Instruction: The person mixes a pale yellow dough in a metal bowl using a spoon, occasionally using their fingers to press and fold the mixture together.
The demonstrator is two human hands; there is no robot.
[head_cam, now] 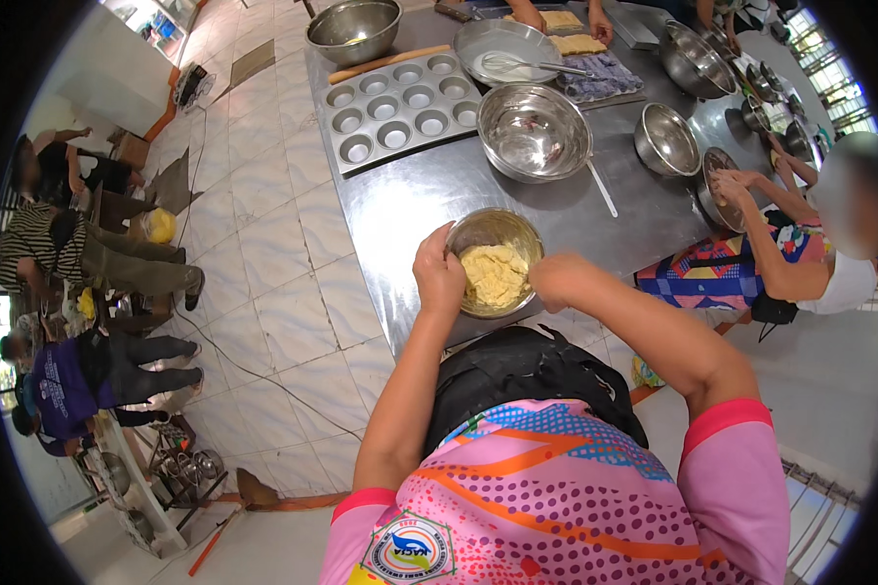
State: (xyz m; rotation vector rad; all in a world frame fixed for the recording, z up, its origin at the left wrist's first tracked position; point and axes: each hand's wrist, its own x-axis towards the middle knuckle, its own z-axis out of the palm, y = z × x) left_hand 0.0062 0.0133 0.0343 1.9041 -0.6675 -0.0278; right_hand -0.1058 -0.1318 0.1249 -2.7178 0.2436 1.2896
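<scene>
A metal mixing bowl [528, 228] stands at the near edge of the steel table, with pale yellow dough [496, 274] in it. My left hand [439, 269] grips the bowl's left rim, thumb on top. At the right rim is my right hand [552, 280], its fingers curled in a fist; what it holds, if anything, is hidden by the hand. Beyond the bowl stands a larger, shiny steel bowl [534, 131], and a thin white-handled utensil [603, 189] sticks out from beside it.
On the steel table [410, 212] lie a muffin tin [402, 110], a wooden rolling pin [388, 64] and a bowl with a whisk [508, 64]. Another person's hands [732, 186] work over a round pan at the right. More hands [600, 25] touch flat dough pieces at the far side.
</scene>
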